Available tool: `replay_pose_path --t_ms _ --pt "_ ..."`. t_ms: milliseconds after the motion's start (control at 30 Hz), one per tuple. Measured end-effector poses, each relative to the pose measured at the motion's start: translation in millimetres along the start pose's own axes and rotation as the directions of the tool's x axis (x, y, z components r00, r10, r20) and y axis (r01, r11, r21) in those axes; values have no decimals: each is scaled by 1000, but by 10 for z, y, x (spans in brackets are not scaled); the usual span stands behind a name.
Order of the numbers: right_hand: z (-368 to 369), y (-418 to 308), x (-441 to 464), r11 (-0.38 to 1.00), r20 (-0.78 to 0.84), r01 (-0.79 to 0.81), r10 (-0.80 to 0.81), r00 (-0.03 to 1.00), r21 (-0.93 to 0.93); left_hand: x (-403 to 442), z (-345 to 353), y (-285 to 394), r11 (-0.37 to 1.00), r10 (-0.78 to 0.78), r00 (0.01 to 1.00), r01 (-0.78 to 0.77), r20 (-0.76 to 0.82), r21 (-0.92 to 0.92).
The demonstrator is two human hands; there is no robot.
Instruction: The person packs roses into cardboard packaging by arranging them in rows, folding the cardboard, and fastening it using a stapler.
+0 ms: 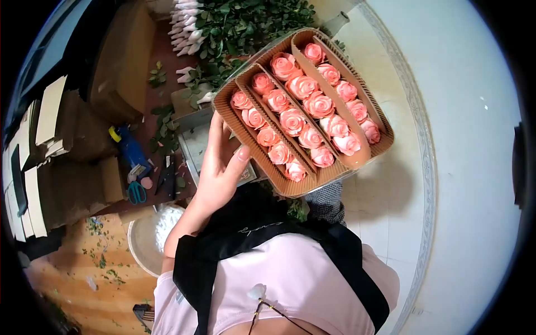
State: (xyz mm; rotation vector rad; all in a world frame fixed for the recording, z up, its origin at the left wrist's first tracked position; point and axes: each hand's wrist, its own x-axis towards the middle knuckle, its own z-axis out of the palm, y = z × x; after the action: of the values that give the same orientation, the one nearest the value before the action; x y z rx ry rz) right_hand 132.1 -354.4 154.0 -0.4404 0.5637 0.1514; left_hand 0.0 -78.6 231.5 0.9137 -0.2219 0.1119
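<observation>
My left hand holds the left side of a bouquet of pink roses, its thumb on the near left edge. The roses sit in rows between strips of brown corrugated cardboard, with clear wrap around the outside. The bouquet is tilted so that the blooms face the camera. My right hand is not visible; the right arm is hidden below the bouquet and the shirt.
Leafy stems and white-wrapped buds lie at the top. Folded cardboard, a blue tool, teal scissors and a black-handled tool are at the left. A round bin stands below.
</observation>
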Motion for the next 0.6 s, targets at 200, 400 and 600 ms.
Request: replay_pose_path --t_ms 200,400,600 --pt "81 11 105 998 24 43 -42 999 -52 -4 -12 -20 1000 1 1000 -1 -21 -5" --pt "125 27 169 988 41 68 -63 997 -140 -53 -101 -8 999 -28 998 26 -51 -44" --pt "35 42 206 938 29 98 -94 995 -332 -217 -430 -42 999 -45 991 43 -127 -18"
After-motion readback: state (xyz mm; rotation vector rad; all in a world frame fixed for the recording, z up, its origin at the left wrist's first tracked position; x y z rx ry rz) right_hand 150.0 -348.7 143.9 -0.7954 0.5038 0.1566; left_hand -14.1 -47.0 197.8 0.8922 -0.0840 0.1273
